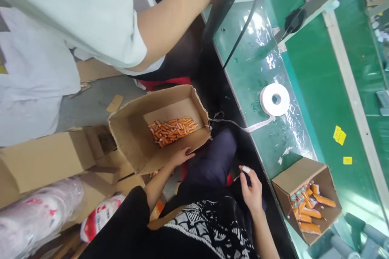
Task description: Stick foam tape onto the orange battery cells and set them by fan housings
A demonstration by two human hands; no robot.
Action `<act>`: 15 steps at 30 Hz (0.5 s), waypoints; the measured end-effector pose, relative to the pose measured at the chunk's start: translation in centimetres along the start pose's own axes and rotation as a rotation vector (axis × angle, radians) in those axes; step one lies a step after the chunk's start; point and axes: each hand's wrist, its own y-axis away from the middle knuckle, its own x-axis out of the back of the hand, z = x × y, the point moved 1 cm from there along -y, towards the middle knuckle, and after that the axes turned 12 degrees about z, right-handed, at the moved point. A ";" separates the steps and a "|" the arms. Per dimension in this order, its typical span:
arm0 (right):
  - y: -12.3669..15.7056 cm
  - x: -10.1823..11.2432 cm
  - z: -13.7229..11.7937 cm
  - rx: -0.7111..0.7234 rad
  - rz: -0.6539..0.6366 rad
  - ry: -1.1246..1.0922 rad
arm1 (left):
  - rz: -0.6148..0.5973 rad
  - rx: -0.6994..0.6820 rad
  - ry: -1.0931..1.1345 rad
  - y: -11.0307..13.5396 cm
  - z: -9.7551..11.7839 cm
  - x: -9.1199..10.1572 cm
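Note:
My left hand (181, 156) rests with fingers stretched out on the near wall of an open cardboard box (133, 137) that holds several small orange pieces (172, 128). My right hand (251, 188) is over my lap, fingers pinched on a small white piece (246, 169). A white tape strip (240, 126) runs from a white roll (275, 99) on the green bench (310, 73) toward my lap.
A person in a pale shirt (91, 12) sits beside me, arm reaching to a black stand (223, 0). A small carton (304, 194) with orange items stands on the bench's near edge. Cardboard boxes (42, 162) and plastic bags (36, 210) lie at left. Yellow tags (339, 134) lie on the bench.

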 end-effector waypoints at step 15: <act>-7.2 -16.3 -2.8 0.331 -0.412 0.142 | 0.167 -0.051 -0.403 5.5 -2.1 -2.8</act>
